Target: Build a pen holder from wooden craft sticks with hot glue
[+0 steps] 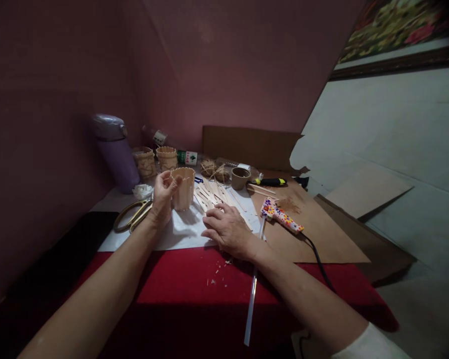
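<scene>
My left hand grips the near-left side of a pale cup covered with upright wooden craft sticks, its thumb at the rim. The cup stands upright, and I cannot tell whether its base touches the white paper. To the right of it lies a spread of loose flat wooden sticks. My right hand lies palm down at the near edge of these sticks, with its fingers spread. What is under the palm is hidden. Gold-handled scissors rest beside my left wrist.
A flower-patterned glue gun with a black cord lies on the brown board; its long clear glue stick overhangs the red cloth. Behind stand a purple bottle, stick-covered cups, twine, a brown pot and a utility knife.
</scene>
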Action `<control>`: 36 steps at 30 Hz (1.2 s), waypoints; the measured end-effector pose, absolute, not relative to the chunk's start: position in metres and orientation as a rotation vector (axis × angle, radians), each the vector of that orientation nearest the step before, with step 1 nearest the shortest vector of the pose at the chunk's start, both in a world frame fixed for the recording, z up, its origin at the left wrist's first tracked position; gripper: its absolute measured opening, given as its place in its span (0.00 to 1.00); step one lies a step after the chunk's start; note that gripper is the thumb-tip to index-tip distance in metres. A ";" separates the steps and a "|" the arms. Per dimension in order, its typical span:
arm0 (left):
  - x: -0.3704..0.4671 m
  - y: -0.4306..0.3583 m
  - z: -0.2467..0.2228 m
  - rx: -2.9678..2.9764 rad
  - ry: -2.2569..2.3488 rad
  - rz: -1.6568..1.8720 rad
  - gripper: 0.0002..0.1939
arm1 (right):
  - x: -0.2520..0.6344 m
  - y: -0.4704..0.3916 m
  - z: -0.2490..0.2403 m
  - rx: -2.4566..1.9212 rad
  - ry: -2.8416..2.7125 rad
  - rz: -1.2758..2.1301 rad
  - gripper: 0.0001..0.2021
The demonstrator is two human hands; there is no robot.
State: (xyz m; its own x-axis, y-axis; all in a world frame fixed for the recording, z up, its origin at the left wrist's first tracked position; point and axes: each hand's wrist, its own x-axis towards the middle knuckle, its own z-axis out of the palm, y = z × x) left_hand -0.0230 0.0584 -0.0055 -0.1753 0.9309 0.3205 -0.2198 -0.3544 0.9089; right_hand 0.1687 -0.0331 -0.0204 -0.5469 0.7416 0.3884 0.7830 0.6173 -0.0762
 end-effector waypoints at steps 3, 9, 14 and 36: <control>-0.021 0.060 -0.009 1.212 0.905 1.658 0.40 | 0.169 -0.035 -0.020 -1.215 -2.464 -0.142 0.18; -0.011 0.054 -0.013 1.480 1.152 1.508 0.33 | 0.166 -0.037 -0.020 -1.226 -2.445 -0.129 0.17; 0.001 0.040 -0.010 1.553 1.062 1.422 0.29 | 0.166 -0.037 -0.020 -1.231 -2.456 -0.149 0.15; -0.028 0.061 -0.011 1.301 0.783 1.367 0.38 | 0.168 -0.033 -0.023 -1.410 -2.296 -0.200 0.10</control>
State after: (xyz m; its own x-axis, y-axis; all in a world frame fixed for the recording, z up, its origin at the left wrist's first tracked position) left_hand -0.0277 0.0608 -0.0110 0.1349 0.9508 0.2788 -0.2404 -0.2416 0.9401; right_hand 0.1679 -0.0331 -0.0234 -0.3860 0.8134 0.4352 0.8765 0.4705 -0.1021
